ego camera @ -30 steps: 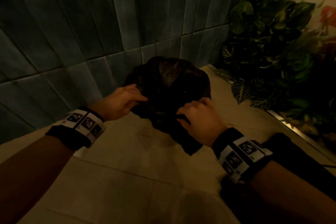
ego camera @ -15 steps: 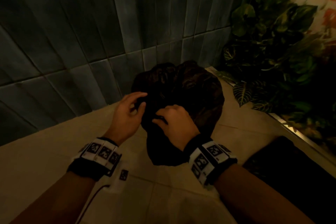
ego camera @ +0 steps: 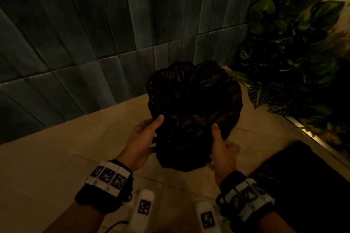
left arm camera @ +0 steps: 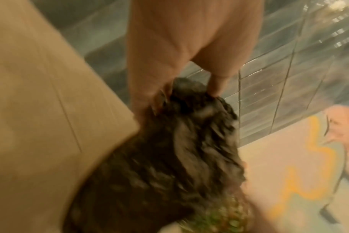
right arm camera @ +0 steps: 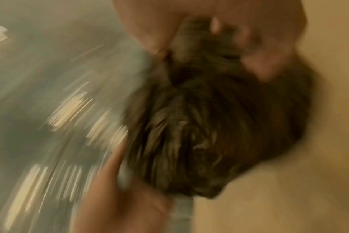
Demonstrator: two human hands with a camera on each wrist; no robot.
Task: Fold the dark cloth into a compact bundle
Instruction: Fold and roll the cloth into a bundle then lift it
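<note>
1. Head view: left hand (ego camera: 141,139) and right hand (ego camera: 223,149) each gripped the dark cloth (ego camera: 193,115), thumbs on top, holding it between them above the surface (ego camera: 56,157).
2. Best practice: keep both grips tight, tuck loose edges inward.

Legible text: none. Wristbands (ego camera: 108,178) carry only black-and-white square marker patterns, no letters or numbers.
</note>
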